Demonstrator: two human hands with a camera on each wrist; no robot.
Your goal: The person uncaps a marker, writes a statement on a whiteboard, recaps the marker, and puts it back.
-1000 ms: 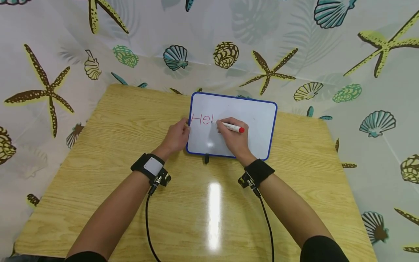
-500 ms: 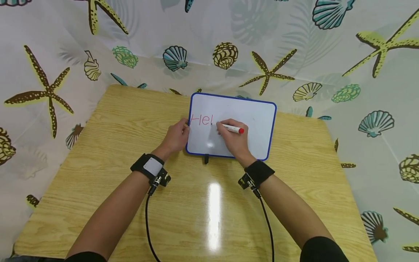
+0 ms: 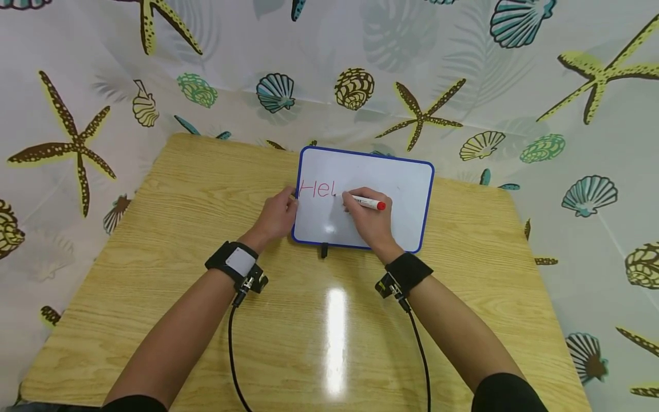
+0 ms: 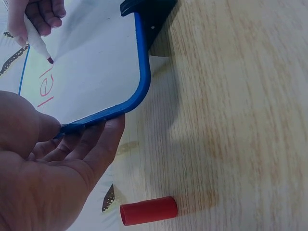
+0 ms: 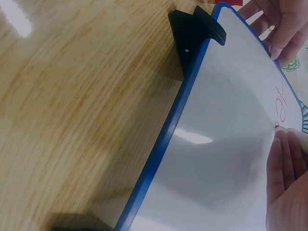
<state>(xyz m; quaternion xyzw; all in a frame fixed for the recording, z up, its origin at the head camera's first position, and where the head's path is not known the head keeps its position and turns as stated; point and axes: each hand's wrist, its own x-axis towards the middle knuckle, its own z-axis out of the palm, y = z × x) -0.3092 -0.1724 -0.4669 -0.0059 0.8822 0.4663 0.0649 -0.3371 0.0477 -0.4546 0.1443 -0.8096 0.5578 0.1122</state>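
Note:
A small whiteboard (image 3: 360, 166) with a blue frame leans tilted back on the table. My left hand (image 3: 278, 213) grips its left edge; in the left wrist view the thumb lies at the front of the frame and the fingers behind it. Between thumb and fingers, my right hand (image 3: 372, 220) pinches a white marker (image 3: 366, 202) with a red end. The dark red marker tip (image 4: 50, 60) is at the end of thin red handwriting (image 4: 46, 86) reading "Hel". A red marker cap (image 4: 149, 211) lies on the table near the left hand, hidden in the head view.
A black stand foot (image 5: 195, 36) hooks over the board's lower edge and props it. The wooden table (image 3: 206, 171) meets a hanging cloth (image 3: 319, 46) printed with shells and starfish. Black cables (image 3: 230, 343) run from both wrist cameras.
The right hand and marker have shifted slightly to the right. The third letter has gained a small curve at its foot. The left hand stays on the board's edge.

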